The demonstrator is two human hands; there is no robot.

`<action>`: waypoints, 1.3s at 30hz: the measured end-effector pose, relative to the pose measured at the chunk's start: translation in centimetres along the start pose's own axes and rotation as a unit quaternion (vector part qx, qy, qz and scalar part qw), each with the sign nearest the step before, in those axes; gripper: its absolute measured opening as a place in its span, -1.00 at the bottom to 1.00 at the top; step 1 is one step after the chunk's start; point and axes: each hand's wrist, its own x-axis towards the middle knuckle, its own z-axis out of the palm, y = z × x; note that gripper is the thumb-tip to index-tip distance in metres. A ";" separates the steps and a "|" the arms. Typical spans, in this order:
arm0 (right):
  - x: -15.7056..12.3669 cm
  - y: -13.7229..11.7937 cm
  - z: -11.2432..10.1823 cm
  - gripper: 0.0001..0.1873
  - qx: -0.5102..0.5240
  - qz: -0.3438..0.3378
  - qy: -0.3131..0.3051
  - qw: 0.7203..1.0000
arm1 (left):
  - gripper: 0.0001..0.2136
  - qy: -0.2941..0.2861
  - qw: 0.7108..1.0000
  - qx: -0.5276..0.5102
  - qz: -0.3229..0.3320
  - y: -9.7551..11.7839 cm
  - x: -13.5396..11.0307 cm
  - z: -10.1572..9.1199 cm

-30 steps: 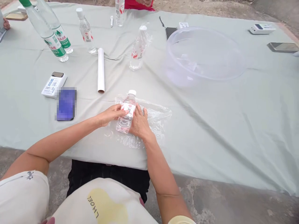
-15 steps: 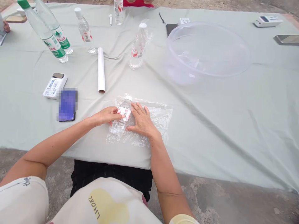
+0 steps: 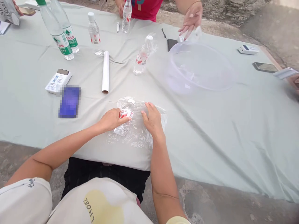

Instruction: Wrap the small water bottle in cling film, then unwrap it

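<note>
A small clear water bottle (image 3: 126,115) with a red and white label lies tilted on a sheet of clear plastic film (image 3: 137,140) at the table's near edge. My left hand (image 3: 113,119) is closed around the bottle's left side, its thumb across the label. To the right of the bottle, my right hand (image 3: 153,119) has its fingers curled at the film, which is drawn up in creases toward the fingertips. The thumb stands a little apart from the fingers. Exactly where the fingers pinch the film is hard to see.
A roll of film (image 3: 106,72) lies beyond my hands. Upright bottles include a capped one (image 3: 141,59) and a green-labelled one (image 3: 61,43). A clear basin (image 3: 201,84) stands right; a co-worker's hand (image 3: 192,18) is behind it. A phone (image 3: 70,102) lies left.
My right hand has moved right, off the bottle, and the film is now raised in creases beside it. The left hand stays on the bottle. A co-worker's hand has appeared behind the basin.
</note>
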 end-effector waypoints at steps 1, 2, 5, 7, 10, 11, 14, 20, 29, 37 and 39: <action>-0.2 -0.4 -0.4 -0.52 0.012 -0.006 0.024 1.000 | -0.44 0.009 1.000 0.022 0.003 0.1 -0.2 0.2; -0.6 -1.0 -0.7 -0.56 0.028 -0.017 0.039 0.999 | -0.42 0.015 0.999 0.039 0.001 0.1 -0.4 0.3; -1.7 -3.3 -0.8 -0.64 0.074 -0.084 0.026 0.993 | -0.40 0.048 0.998 0.049 -0.011 -0.5 -1.2 0.7; -2.4 -4.6 -0.2 -0.66 0.074 -0.137 -0.004 0.988 | -0.49 0.104 0.992 0.055 -0.036 -1.4 -1.9 1.0; -3.0 -5.7 0.6 -0.63 0.039 -0.153 -0.044 0.986 | -0.65 0.169 0.977 0.100 -0.082 -3.1 -3.4 1.9; -3.1 -5.9 0.8 -0.61 0.029 -0.140 -0.053 0.988 | -0.70 0.171 0.974 0.117 -0.087 -3.5 -4.0 2.3; -3.3 -6.5 0.9 -0.47 0.009 -0.078 -0.078 0.994 | -0.78 0.152 0.974 0.155 -0.069 -4.3 -5.7 3.7; -3.9 -9.3 1.9 -0.01 -0.048 0.014 -0.131 0.990 | -0.87 0.164 0.971 0.172 -0.035 -4.4 -6.9 5.2; -2.6 -9.2 0.4 -0.14 -0.011 0.055 -0.189 0.980 | -0.81 0.141 0.974 0.174 -0.016 -4.9 -6.9 5.1; -3.1 -8.5 0.3 -0.25 -0.072 -0.009 -0.151 0.986 | -0.91 0.164 0.974 0.156 -0.013 -5.2 -7.1 5.6; -1.7 -8.7 0.0 -0.37 -0.098 -0.053 -0.107 0.988 | -0.89 0.161 0.975 0.155 -0.006 -5.2 -7.1 5.8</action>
